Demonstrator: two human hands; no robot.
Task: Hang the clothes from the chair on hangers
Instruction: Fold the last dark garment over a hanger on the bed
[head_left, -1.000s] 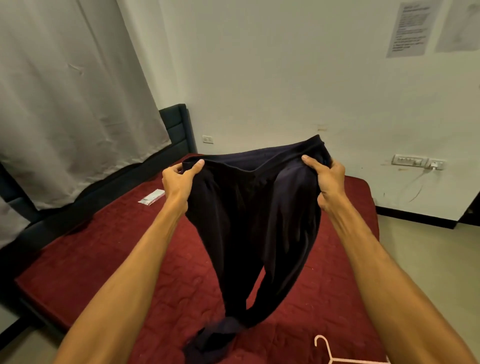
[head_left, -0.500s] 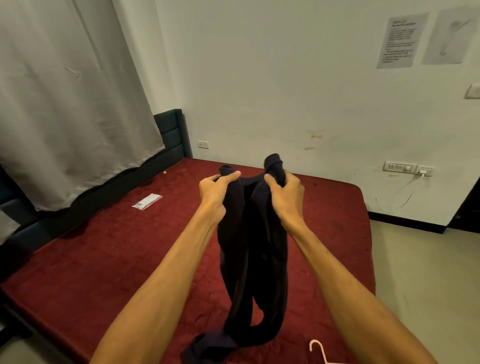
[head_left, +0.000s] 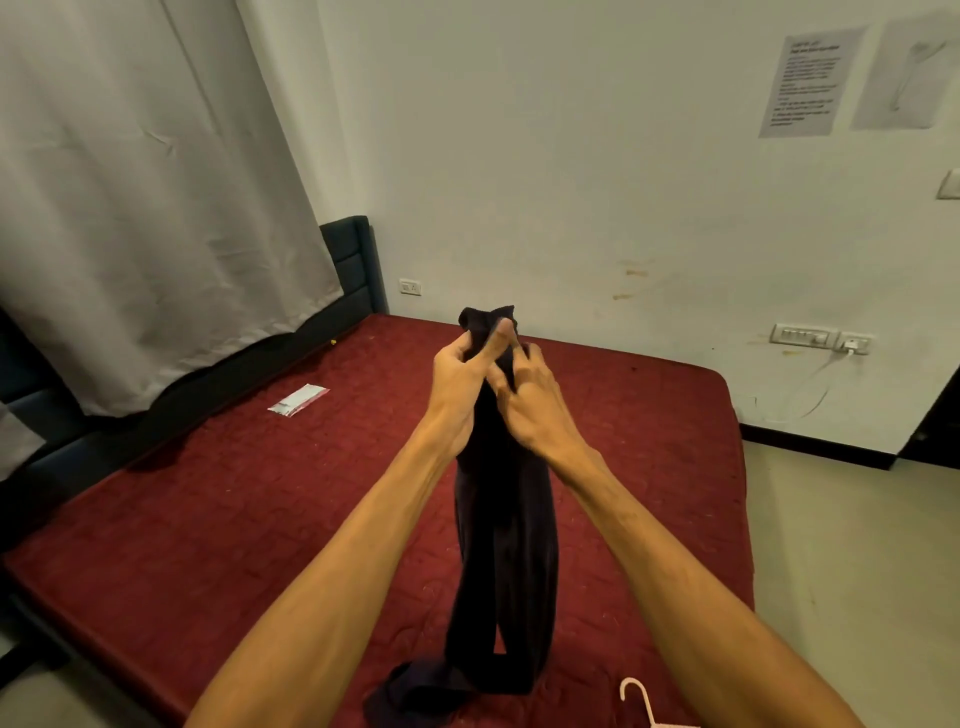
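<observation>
Trousers (head_left: 504, 545) folded narrower, vert., waist up

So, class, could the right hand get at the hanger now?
Probably, once freed: the right hand is on the trousers that the left hand grips, but the hanger lies bare on the bed below the right forearm.
</observation>
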